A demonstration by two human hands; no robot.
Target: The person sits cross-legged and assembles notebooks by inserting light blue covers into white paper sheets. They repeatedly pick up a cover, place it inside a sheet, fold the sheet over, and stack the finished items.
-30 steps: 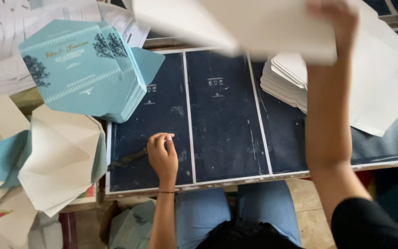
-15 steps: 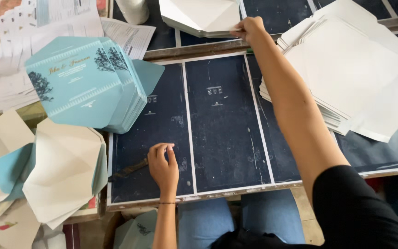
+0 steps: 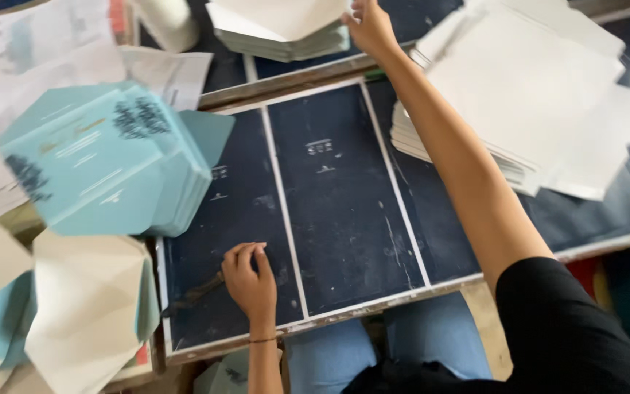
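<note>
The right hand (image 3: 370, 28) is stretched far out to the top of the view. It rests on the edge of a white stack (image 3: 278, 29) of folded paper. The fingers are partly hidden at the top edge, so I cannot tell if they grip the paper or just touch it. The stack is made of many thin sheets, folded to a point like open envelopes. It lies past the far edge of the board (image 3: 344, 211), on another dark surface.

The left hand (image 3: 251, 281) lies on the board, near the front. Its fingers are curled in close. A thin dark tool (image 3: 195, 293) lies on the board and pokes out from the hand to the left. I cannot tell if the hand holds it or only lies on it.

The board is dark blue and flat, with white lines that cut it into long parts. It has some scratches and small white marks.

At the left is a blue stack (image 3: 103, 160) of cards with little trees on them. Below it lies a cream pile (image 3: 89, 314) of folded envelopes. At the right a big pile (image 3: 534, 102) of white sheets lies on the board, well apart from both hands. Printed papers (image 3: 30, 58) lie at the top left. The person wears a black top and blue jeans (image 3: 380, 357).
</note>
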